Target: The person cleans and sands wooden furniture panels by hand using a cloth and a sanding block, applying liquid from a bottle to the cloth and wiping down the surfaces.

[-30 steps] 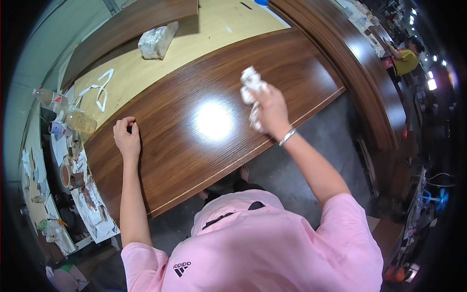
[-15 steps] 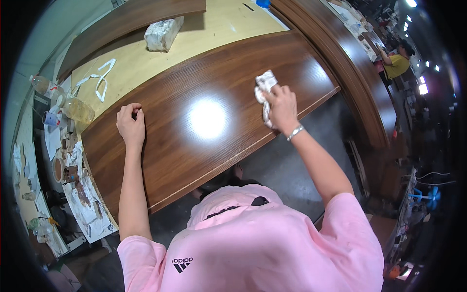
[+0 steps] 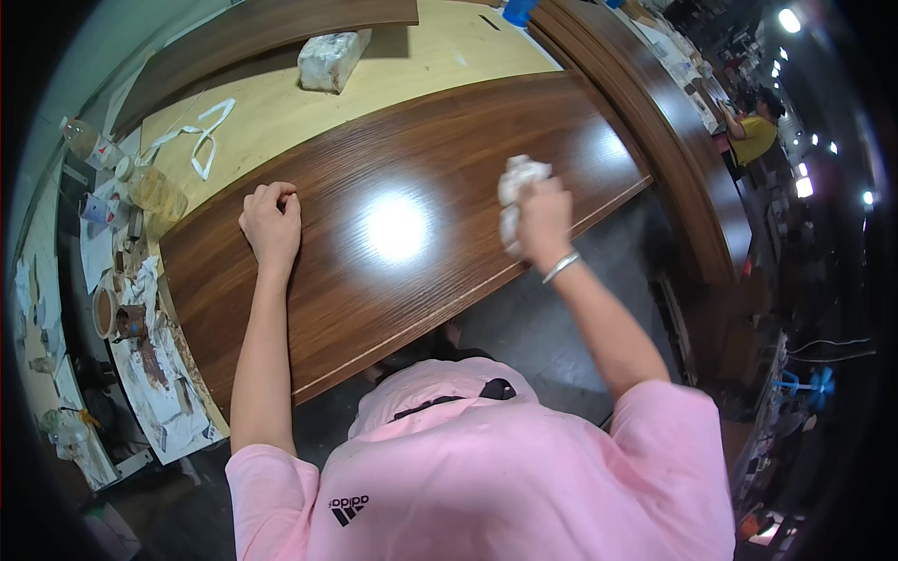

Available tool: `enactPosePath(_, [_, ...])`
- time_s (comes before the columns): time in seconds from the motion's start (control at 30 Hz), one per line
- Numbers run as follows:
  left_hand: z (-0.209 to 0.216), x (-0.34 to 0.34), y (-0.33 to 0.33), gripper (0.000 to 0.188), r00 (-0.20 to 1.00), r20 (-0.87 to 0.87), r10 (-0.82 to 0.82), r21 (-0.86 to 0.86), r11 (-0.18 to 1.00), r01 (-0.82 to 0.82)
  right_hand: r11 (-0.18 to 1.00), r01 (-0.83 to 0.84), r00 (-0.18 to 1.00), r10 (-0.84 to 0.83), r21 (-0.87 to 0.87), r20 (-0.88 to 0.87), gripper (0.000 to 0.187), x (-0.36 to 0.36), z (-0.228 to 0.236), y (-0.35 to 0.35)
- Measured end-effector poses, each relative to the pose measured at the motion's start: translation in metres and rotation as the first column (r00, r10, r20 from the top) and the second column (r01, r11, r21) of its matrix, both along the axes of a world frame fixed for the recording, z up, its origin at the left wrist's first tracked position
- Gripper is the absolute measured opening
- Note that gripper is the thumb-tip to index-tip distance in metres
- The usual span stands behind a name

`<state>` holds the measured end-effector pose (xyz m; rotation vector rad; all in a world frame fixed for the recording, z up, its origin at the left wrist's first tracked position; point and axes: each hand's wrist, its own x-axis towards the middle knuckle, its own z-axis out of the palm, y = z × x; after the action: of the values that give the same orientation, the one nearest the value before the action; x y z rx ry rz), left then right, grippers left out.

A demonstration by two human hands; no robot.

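Observation:
A long brown wood-grain panel (image 3: pixel 355 299) lies across the bench in front of me, a bright light reflecting in its glossy face. Over its right part, my right hand (image 3: pixel 544 220) is closed on a crumpled white rag (image 3: pixel 514 192), slightly blurred by motion; the rag is at the panel's surface. My left hand (image 3: pixel 271 224) rests on the panel's left part, its fingers curled in loosely and no object visible in them. A pale unfinished strip runs along the panel's near edge.
A wrapped white block (image 3: pixel 329 64) supports another brown board (image 3: pixel 271 42) beyond the panel. White strapping (image 3: pixel 208 140) lies on the yellowish bench top (image 3: pixel 412 70). Bottles (image 3: pixel 154 192) and a tub (image 3: pixel 105 311) stand left. Brown mouldings (image 3: pixel 645 122) run along the right; a person (image 3: pixel 751 136) works beyond.
My right hand and the rag have shifted slightly on the panel's right part. The left hand has slid a little away from me and to the right. The view has shifted slightly.

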<state>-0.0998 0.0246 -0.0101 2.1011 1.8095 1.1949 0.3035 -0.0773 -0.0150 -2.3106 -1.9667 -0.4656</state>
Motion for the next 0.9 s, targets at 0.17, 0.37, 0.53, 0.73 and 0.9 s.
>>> enactPosePath(0.17, [-0.009, -0.015, -0.005, 0.005, 1.0, -0.012, 0.0, -0.016, 1.0, 0.0, 0.595, -0.783, 0.442, 0.736, 0.179, -0.512, 0.024, -0.283, 0.017, -0.089])
enactPosePath(0.37, [-0.011, -0.023, -0.001, 0.005, 0.996, 0.071, -0.056, -0.026, 0.998, 0.058, 0.78, -0.581, 0.688, 0.624, 0.234, -0.37, 0.022, -0.167, 0.036, -0.068])
enactPosePath(0.53, [-0.006, -0.012, 0.002, 0.005, 0.999, -0.007, -0.039, -0.015, 0.999, 0.039, 0.948, 0.239, 0.935, -0.167, 0.21, -0.311, 0.016, 0.038, 0.018, -0.062])
enactPosePath(0.73, [0.002, -0.007, -0.001, 0.005, 0.994, -0.105, -0.039, 0.013, 0.999, 0.041, 0.773, -0.59, 0.647, 0.625, 0.231, -0.437, 0.038, -0.188, 0.047, -0.092])
enactPosePath(0.9, [-0.006, -0.015, -0.003, 0.006, 0.991, -0.081, -0.107, 0.043, 0.993, 0.11, 0.747, -0.646, 0.595, 0.622, 0.158, -0.508, 0.052, -0.232, 0.03, -0.097])
